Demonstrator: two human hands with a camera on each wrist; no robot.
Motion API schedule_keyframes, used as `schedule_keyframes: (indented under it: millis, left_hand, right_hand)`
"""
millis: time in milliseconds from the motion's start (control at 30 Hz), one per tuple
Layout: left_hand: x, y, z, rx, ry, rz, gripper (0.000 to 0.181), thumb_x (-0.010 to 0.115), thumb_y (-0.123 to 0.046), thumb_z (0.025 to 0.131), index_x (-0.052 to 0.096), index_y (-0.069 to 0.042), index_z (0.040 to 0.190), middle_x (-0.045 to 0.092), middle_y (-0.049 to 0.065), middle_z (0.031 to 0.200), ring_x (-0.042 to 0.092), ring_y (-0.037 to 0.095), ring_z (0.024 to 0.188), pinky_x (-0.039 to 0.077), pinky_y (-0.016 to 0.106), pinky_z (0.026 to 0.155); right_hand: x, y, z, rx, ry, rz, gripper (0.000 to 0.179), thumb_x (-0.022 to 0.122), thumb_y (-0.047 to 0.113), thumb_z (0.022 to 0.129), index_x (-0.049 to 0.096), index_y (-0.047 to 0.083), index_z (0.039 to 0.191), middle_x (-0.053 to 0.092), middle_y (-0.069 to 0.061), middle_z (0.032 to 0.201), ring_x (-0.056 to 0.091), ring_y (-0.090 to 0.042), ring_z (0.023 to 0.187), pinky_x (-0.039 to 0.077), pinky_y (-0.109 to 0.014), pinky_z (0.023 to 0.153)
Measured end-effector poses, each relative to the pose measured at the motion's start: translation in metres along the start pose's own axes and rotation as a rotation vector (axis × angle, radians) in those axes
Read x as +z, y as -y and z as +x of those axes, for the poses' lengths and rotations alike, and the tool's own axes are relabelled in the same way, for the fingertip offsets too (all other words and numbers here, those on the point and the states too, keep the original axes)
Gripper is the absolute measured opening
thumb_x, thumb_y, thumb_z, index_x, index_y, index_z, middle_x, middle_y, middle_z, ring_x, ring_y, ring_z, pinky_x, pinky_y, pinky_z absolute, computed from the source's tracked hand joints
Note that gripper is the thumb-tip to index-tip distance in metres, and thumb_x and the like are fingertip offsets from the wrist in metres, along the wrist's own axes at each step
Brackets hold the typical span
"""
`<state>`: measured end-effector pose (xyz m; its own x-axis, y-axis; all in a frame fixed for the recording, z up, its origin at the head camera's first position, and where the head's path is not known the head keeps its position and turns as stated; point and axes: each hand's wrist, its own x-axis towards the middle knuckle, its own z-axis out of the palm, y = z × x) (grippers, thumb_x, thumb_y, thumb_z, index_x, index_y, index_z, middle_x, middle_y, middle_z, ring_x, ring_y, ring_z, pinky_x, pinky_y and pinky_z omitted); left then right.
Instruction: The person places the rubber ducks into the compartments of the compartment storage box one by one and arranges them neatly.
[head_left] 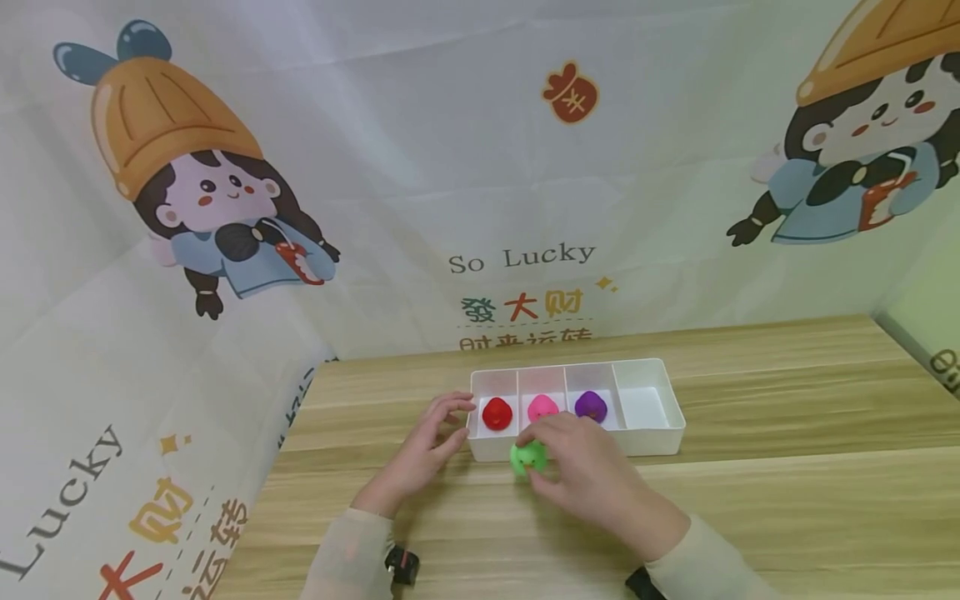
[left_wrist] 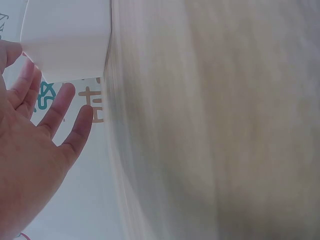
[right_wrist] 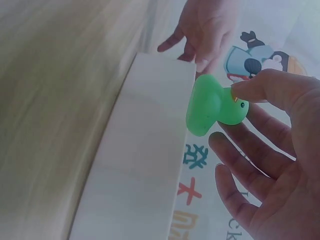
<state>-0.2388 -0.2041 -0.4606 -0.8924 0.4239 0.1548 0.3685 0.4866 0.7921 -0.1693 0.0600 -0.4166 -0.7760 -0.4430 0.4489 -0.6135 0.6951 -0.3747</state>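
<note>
My right hand pinches a green rubber duck by its head, between thumb and fingers, just in front of the white divided box. My left hand is at the box's left end with fingers spread and curved lightly; in the left wrist view they lie close against the box's end wall. Inside the box, a red duck sits in the leftmost compartment, a pink duck in the one beside it, and a purple duck in the third. The rightmost compartment shows its bare white floor.
The box stands on a wood-grain table near its back edge. Behind it hangs a pale printed cloth with cartoon figures and lettering. A black strap piece sits at the left wrist.
</note>
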Motion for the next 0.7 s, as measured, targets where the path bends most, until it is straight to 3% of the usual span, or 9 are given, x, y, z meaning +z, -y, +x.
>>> schedule_keyframes:
  millis: [300, 700]
  left_hand:
    - [-0.001, 0.000, 0.000, 0.003, 0.002, 0.008, 0.033, 0.059, -0.004, 0.103, 0.056, -0.001, 0.135, 0.043, 0.012, 0.157, 0.055, 0.034, 0.123, 0.049, 0.049, 0.104]
    - [0.000, -0.001, 0.000, -0.027, 0.001, 0.007, 0.034, 0.058, -0.003, 0.103, 0.055, -0.002, 0.137, 0.041, 0.011, 0.159, 0.054, 0.033, 0.124, 0.048, 0.049, 0.104]
  right_hand:
    - [-0.012, -0.010, 0.000, -0.029, -0.052, -0.054, 0.031, 0.087, 0.016, 0.076, 0.072, 0.016, 0.103, 0.077, 0.003, 0.106, 0.070, -0.017, 0.099, 0.059, -0.037, 0.087]
    - [-0.025, -0.021, -0.003, -0.011, -0.079, -0.068, 0.029, 0.086, 0.015, 0.076, 0.073, 0.015, 0.102, 0.076, 0.003, 0.101, 0.070, -0.016, 0.097, 0.059, -0.037, 0.083]
